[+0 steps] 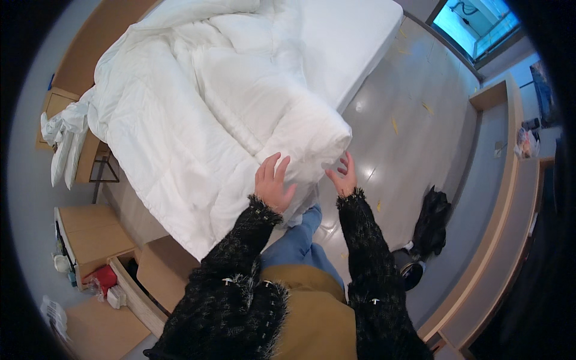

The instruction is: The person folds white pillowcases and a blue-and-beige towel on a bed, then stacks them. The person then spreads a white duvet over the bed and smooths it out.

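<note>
A thick white duvet (180,114) lies rumpled over the bed and hangs down its near side. Its folded corner bulges out at the bed's right edge, just beyond my hands. My left hand (273,183) is at the near face of the duvet, fingers apart and nothing gripped; whether it touches the cloth I cannot tell. By the same corner, on its right, my right hand (344,175) has its fingers spread and slightly curled, holding nothing. Past the duvet, the flat white mattress (351,42) shows at the far right of the bed.
Cardboard boxes (96,234) stand at lower left, near a red item (103,277). A white plastic bag (66,135) hangs over a wooden table at left. Right of the bed, yellow scraps dot the shiny floor (390,156). A black bag (431,219) lies by the right wall's wooden ledge (510,198).
</note>
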Motion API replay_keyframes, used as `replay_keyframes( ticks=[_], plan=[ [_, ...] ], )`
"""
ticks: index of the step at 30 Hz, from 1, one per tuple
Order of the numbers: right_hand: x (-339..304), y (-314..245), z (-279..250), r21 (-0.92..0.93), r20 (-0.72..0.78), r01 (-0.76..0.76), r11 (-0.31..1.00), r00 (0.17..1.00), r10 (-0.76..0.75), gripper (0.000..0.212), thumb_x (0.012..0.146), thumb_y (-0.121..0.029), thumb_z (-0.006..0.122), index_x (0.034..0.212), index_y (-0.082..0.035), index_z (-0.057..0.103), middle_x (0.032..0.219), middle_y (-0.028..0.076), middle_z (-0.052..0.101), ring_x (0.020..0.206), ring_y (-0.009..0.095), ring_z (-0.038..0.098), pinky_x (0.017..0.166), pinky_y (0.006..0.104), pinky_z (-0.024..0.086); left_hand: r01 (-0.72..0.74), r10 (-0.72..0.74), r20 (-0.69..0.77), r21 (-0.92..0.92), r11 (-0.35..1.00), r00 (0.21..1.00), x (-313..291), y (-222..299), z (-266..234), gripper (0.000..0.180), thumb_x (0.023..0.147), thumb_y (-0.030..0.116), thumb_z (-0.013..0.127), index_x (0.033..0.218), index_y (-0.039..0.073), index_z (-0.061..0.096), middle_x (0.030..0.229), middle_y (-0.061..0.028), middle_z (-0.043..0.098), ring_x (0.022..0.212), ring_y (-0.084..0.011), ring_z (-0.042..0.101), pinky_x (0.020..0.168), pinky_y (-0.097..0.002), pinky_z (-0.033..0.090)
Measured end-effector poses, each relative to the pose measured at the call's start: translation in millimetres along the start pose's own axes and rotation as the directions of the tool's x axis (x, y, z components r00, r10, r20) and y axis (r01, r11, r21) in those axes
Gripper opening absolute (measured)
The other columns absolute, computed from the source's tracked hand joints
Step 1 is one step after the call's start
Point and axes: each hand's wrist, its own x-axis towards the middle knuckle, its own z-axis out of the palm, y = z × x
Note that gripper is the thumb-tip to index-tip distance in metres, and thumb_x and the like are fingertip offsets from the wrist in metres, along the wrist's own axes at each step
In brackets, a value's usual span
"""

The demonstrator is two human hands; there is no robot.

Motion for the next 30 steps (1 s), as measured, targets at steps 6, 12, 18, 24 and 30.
replay_keyframes(
  ticks=[6, 12, 18, 24, 30],
  plan=[
    [38.5, -24.5, 12.5, 0.384, 0.125, -0.087, 0.919, 0.991, 0.042, 0.057, 0.077, -0.001, 0.062, 0.129, -0.006, 0.038, 0.114, 0.013, 0.055, 0.09, 0.021, 0.059, 0.076, 0.0335, 0.049, 0.024, -0.024, -0.024, -0.014, 1.0, 0.999, 59.9, 4.9, 14.0, 0.084, 0.055, 0.014, 0.077, 0.131, 0.014, 0.041, 0.138, -0.0191, 0.028, 0.124, -0.0388, 0.031, 0.1, -0.046, 0.028],
    [21.3, -59.5, 18.1, 0.052, 0.384, -0.026, 0.998, 0.923, 0.004, 0.033, 0.076, -0.008, 0.063, 0.108, -0.003, 0.056, 0.093, 0.007, 0.062, 0.079, 0.014, 0.058, 0.069, 0.0299, 0.048, 0.013, -0.013, 0.01, -0.041, 0.999, 1.0, 103.8, -21.0, 18.6, 0.067, 0.053, 0.011, 0.07, 0.118, 0.014, 0.053, 0.132, -0.0147, 0.038, 0.121, -0.0367, 0.036, 0.099, -0.0442, 0.031],
    [34.6, -37.4, -2.5, 0.219, 0.475, -0.056, 0.974, 0.878, -0.056, 0.028, 0.076, -0.002, 0.059, 0.104, -0.002, 0.059, 0.084, 0.005, 0.063, 0.077, 0.014, 0.058, 0.071, 0.0285, 0.047, 0.003, 0.008, 0.067, -0.168, 0.986, 0.998, 98.8, -65.1, 15.3, 0.018, 0.055, 0.006, 0.063, 0.071, 0.005, 0.054, 0.093, -0.01, 0.061, 0.085, -0.0281, 0.058, 0.073, -0.0367, 0.046],
    [109.4, 18.1, -16.6, -0.06, 0.456, -0.347, 0.936, 0.825, 0.335, 0.035, 0.079, -0.009, 0.062, 0.111, 0.0, 0.054, 0.1, 0.011, 0.06, 0.089, 0.017, 0.057, 0.076, 0.0282, 0.047, 0.312, -0.377, -0.252, -0.263, 0.913, 0.891, 58.9, -112.1, -19.6, 0.012, 0.059, -0.003, 0.057, 0.066, 0.003, 0.05, 0.083, -0.0117, 0.06, 0.061, -0.0258, 0.053, 0.051, -0.031, 0.041],
    [156.3, 18.8, 70.2, -0.071, 0.428, -0.438, 0.896, 0.798, 0.424, 0.112, 0.066, -0.037, 0.079, 0.141, 0.0, 0.005, 0.13, 0.027, 0.039, 0.115, 0.035, 0.045, 0.092, 0.0416, 0.042, 0.405, -0.482, -0.148, -0.366, 0.838, 0.864, 19.7, -130.0, -40.5, 0.017, 0.057, -0.012, 0.049, 0.064, 0.002, 0.043, 0.075, -0.0113, 0.055, 0.061, -0.0236, 0.051, 0.056, -0.0283, 0.041]
  ],
)
